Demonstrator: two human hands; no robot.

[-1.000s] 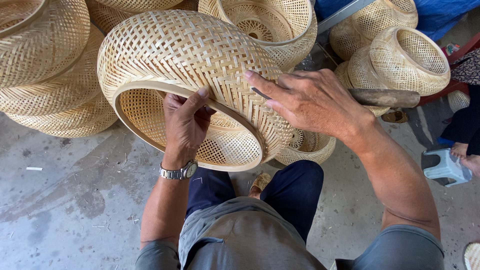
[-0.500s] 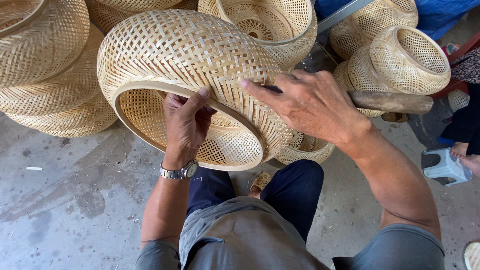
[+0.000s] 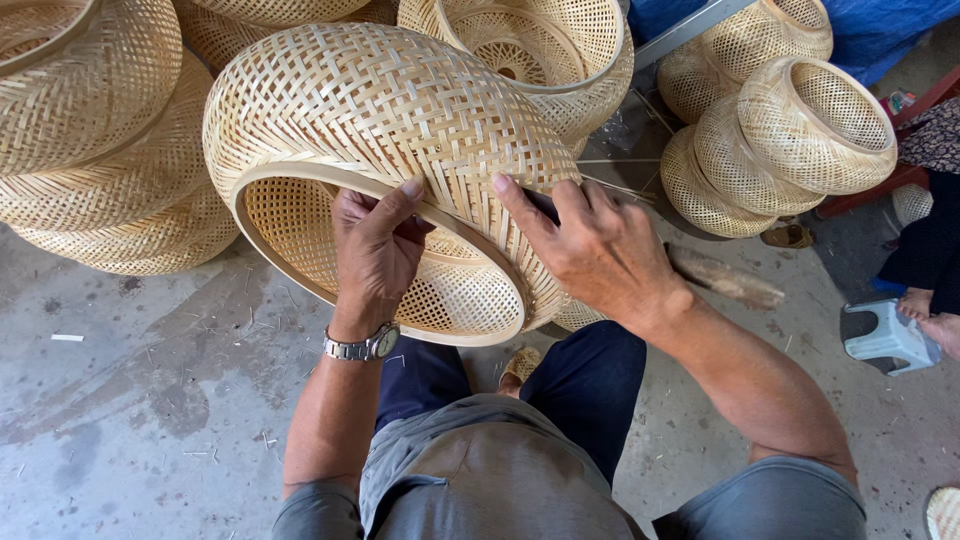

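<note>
A large dome-shaped woven bamboo basket lies tilted over my knees, its wide open mouth facing me. My left hand grips the near rim, fingers curled inside and thumb on the outside band; a metal wristwatch is on that wrist. My right hand presses on the outer weave at the basket's right side, fingers spread and index pointing to the rim. A dark narrow object shows under its fingers, and what looks like a wooden handle sticks out behind the wrist.
Several similar woven baskets are stacked at the left, behind and at the right. Another person's foot and a small pale plastic stool are at the right edge. Bare concrete floor lies at the lower left.
My right hand has slid left along the weave toward the rim. The left hand keeps its hold on the rim, and the basket has barely shifted.
</note>
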